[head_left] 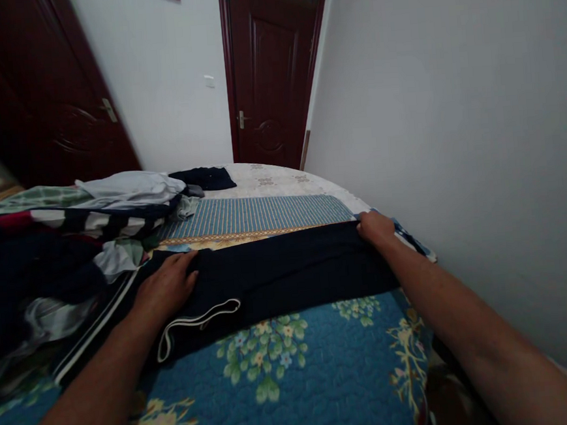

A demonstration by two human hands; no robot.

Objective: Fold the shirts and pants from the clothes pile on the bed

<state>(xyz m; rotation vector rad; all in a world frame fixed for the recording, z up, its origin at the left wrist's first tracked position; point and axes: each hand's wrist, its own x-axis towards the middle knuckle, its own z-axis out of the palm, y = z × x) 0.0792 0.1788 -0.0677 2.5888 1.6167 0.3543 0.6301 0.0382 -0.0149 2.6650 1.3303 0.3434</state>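
While right hand (376, 229) pinches edge of dark garment (297, 264), left hand (167, 287) lies flat; open quilt (319, 360) nearside.

Single head-worn view, looking forward and down over bed (321, 380), doors (272, 63) beyond; hands close.

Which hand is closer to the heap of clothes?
The left hand: it rests on the dark garment beside the clothes heap; the right hand is at the garment's right end.

Home bedroom (2 dark-red panelled doors (267, 76), floral quilted bedcover (320, 367)).
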